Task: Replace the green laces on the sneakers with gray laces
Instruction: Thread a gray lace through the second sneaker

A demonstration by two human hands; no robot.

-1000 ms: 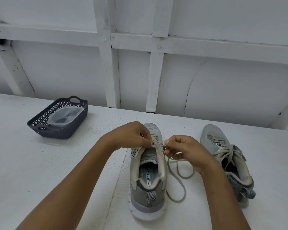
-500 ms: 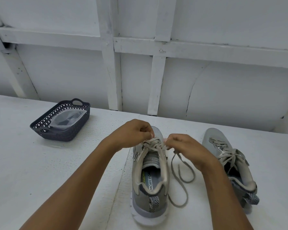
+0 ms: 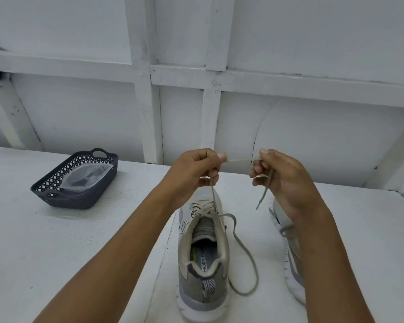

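Observation:
A gray sneaker (image 3: 202,271) stands on the white table, heel toward me, laced with a gray lace (image 3: 245,250). My left hand (image 3: 194,170) and my right hand (image 3: 280,176) are raised above its toe, and both pinch the lace, a short stretch pulled taut between them. From my left hand the lace runs down to the top eyelets. One lace end hangs from my right hand. The other lace end loops over the table to the right of the shoe. A second gray sneaker (image 3: 289,259) lies at the right, mostly hidden behind my right forearm.
A dark perforated basket (image 3: 56,197) holding a clear plastic bag (image 3: 84,178) sits on the table at the back left. A white panelled wall rises behind the table. The table's right edge shows at the far right.
Both hands have lifted from the sneaker's eyelets and moved apart, drawing the lace up and taut between them. The camera has tilted, so the second sneaker is now behind my right arm.

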